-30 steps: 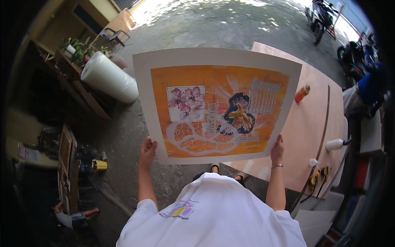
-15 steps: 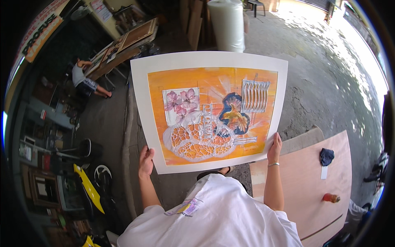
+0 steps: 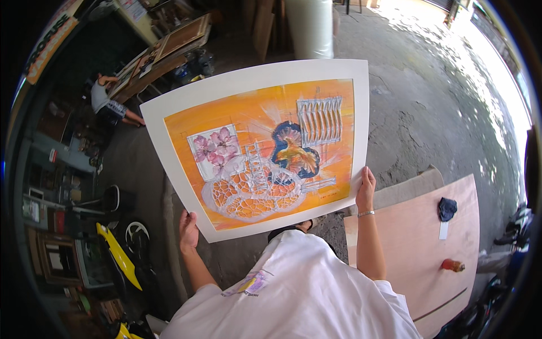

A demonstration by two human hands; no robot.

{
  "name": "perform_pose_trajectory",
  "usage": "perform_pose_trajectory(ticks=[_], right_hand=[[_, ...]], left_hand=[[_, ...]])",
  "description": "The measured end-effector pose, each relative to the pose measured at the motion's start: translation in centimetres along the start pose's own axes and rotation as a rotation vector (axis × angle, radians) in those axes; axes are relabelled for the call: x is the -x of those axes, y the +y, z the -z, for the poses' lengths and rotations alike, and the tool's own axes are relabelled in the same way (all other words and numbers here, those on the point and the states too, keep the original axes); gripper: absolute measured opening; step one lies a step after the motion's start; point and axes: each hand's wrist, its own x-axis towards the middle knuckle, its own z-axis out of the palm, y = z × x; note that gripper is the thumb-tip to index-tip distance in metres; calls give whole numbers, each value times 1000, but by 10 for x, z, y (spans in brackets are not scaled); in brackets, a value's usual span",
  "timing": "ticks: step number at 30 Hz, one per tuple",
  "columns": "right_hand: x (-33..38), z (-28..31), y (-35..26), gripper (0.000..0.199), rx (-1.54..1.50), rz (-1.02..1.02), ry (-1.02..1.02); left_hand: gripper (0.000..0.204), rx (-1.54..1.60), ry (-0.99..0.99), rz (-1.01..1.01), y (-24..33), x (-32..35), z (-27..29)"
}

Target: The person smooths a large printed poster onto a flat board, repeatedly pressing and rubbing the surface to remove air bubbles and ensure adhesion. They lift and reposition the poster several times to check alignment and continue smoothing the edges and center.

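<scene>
Between my hands is a matted painting [image 3: 333,169], mostly orange, with pink flowers, a dark blue shape and a white net-like texture. A wide white mat [image 3: 254,85] surrounds it. My left hand [image 3: 189,230] grips the mat's lower left edge, thumb on the front and fingers mostly hidden behind. On the lower right edge, my right hand [image 3: 366,191] holds the mat the same way, with a bracelet on that wrist. The painting is tilted, its right side higher than its left.
To my right lies a plywood board [image 3: 406,248] with a dark cloth [image 3: 447,209] and a small red bottle [image 3: 453,265] on it. A yellow and black motorcycle [image 3: 119,257] stands at left. A person [image 3: 104,99] leans over a workbench [image 3: 155,73]. A large white roll [image 3: 310,31] stands ahead.
The painting and both my hands have shifted left. Its right side has risen, so it now leans down toward the left. Both hands keep their hold.
</scene>
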Motion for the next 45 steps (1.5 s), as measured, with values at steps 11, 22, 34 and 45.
perform_pose_trajectory(ticks=[11, 22, 34, 45], right_hand=[[139, -37, 8, 32, -21, 209, 582], [298, -215, 25, 30, -17, 430, 1185], [279, -384, 118, 35, -195, 494, 1806], [279, -368, 124, 41, 62, 309, 1929]], left_hand=[[28, -67, -536, 217, 11, -229, 18], [23, -413, -929, 276, 34, -405, -125], [32, -830, -1423, 129, -47, -504, -360], [40, -999, -1457, 129, -90, -509, -391]])
